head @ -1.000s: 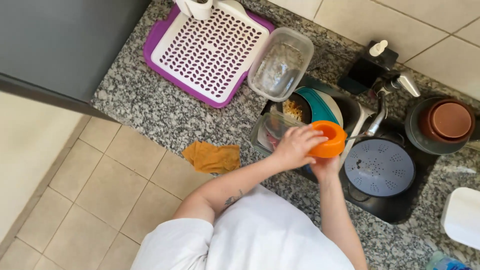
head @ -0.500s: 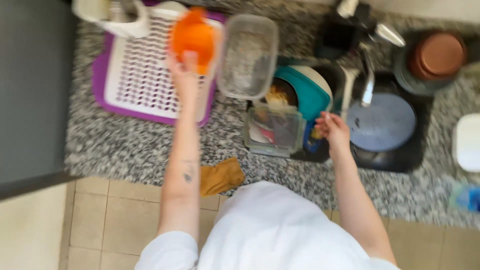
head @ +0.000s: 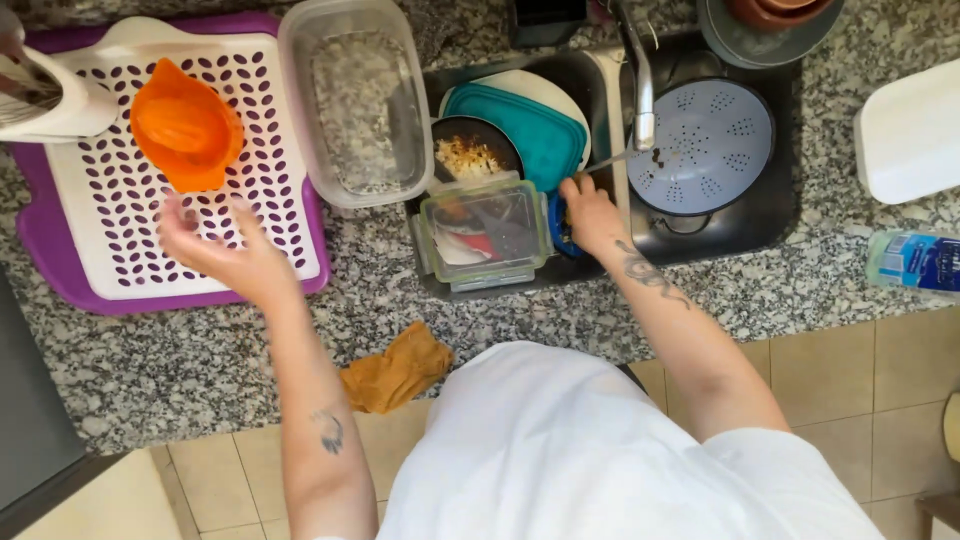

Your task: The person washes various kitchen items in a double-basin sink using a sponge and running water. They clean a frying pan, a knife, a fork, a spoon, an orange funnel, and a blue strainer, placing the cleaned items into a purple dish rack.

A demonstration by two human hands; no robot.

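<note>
Resting on the drying rack, the orange juicer is set down. Left hand hovers open below it, empty. Right hand reaches into the sink; grip cannot be told. Dirty dishes remain there.

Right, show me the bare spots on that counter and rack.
Free: the white perforated drying rack below the orange plastic juicer cone, and the speckled granite counter left of the mustard-yellow cloth. Crowded: the dark sink, stacked with dishes around the right hand.
</note>
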